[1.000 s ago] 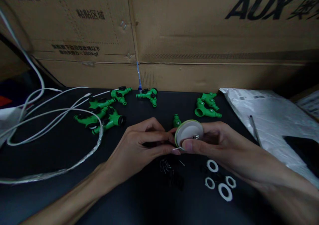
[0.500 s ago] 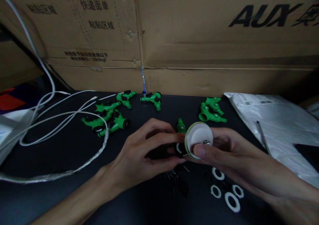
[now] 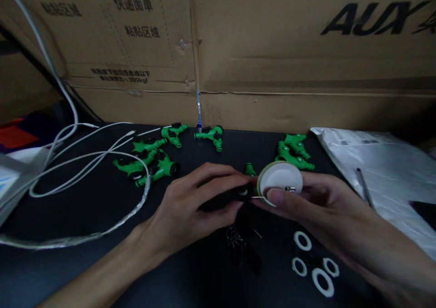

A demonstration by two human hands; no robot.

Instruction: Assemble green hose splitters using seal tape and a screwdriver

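My left hand (image 3: 204, 203) pinches a small dark round part (image 3: 244, 191) between thumb and fingertips; its exact kind is hard to make out. My right hand (image 3: 316, 199) grips a white round disc (image 3: 281, 181) with a yellow-green rim, its thumb pressing on the face beside a small shiny metal piece (image 3: 290, 189). A thin pale pin (image 3: 257, 197) spans the narrow gap between the dark part and the disc. Just behind the hands, a green fitting (image 3: 250, 169) is partly hidden. Below them lie small black parts (image 3: 235, 235) and a loose pin (image 3: 258, 233).
Green hose splitters (image 3: 160, 167) with black valves lie at the left, more green fittings (image 3: 294, 151) at the right. Several white rings (image 3: 322, 282) sit near my right forearm. White cables (image 3: 98, 156), a white plastic mailer (image 3: 384, 171), a pen (image 3: 364, 185) and a cardboard box (image 3: 255, 49) surround the dark table.
The white disc has shifted slightly right and turned its face more upward in my right hand. My left fingers have closed in around the dark part, and the pin beside it shows more plainly.
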